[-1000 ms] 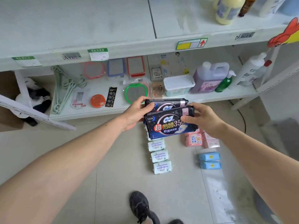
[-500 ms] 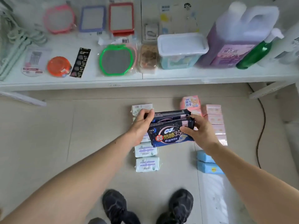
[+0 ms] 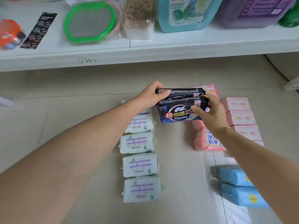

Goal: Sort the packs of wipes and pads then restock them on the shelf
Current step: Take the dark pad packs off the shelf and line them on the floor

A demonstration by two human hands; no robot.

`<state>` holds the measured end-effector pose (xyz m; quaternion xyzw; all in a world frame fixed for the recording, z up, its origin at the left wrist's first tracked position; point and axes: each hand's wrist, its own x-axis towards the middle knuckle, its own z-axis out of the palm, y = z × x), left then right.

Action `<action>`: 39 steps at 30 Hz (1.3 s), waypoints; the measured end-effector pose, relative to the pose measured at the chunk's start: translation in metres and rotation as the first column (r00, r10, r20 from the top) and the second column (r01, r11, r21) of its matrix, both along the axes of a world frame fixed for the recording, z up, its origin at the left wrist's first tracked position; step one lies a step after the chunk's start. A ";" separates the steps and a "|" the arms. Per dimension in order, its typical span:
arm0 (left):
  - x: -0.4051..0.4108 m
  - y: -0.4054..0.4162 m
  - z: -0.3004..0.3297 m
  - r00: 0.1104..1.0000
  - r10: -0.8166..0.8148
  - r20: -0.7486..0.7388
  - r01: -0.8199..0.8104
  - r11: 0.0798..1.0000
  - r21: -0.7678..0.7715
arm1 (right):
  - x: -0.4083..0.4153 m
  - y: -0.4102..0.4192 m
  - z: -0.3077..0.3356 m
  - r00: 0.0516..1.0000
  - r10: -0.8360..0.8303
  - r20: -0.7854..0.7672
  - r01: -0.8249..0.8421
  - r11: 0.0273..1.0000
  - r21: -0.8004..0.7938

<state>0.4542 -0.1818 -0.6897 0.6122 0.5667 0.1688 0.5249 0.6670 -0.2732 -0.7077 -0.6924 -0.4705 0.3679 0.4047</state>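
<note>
Two dark blue pad packs (image 3: pixel 178 113) are stacked one behind the other just above the floor. My left hand (image 3: pixel 151 96) grips their left end, thumb over the rear pack. My right hand (image 3: pixel 209 113) pinches their right end. Left of them, several pale green wipe packs (image 3: pixel 139 164) lie in a column on the floor. To the right lie pink pad packs (image 3: pixel 207 140), a column of pink boxes (image 3: pixel 241 118), and two blue packs (image 3: pixel 237 188) nearer me.
The white shelf edge (image 3: pixel 145 55) runs across above the packs. On it stand a green-framed mirror (image 3: pixel 90 21), a teal detergent jug (image 3: pixel 182 15), a purple jug (image 3: pixel 252 12) and small items at the left. A cable (image 3: pixel 275 68) trails at the right.
The view has dropped and closed in on the floor. Both hands have carried the two dark packs down from shelf height to just above the floor, between the green and pink rows.
</note>
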 end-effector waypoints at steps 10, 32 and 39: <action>-0.013 0.028 -0.074 0.981 -0.122 -0.151 0.147 0.975 0.167 | -0.006 0.020 -0.078 0.982 0.092 0.164 -0.095 0.996 0.005; 0.003 0.019 -0.092 0.901 -0.281 -0.330 0.358 0.911 0.203 | -0.009 0.019 -0.079 0.525 0.330 0.784 -0.246 0.941 -0.232; 0.005 0.019 -0.095 0.894 -0.293 -0.339 0.376 0.902 0.211 | -0.008 0.019 -0.075 0.529 0.328 0.783 -0.254 0.941 -0.223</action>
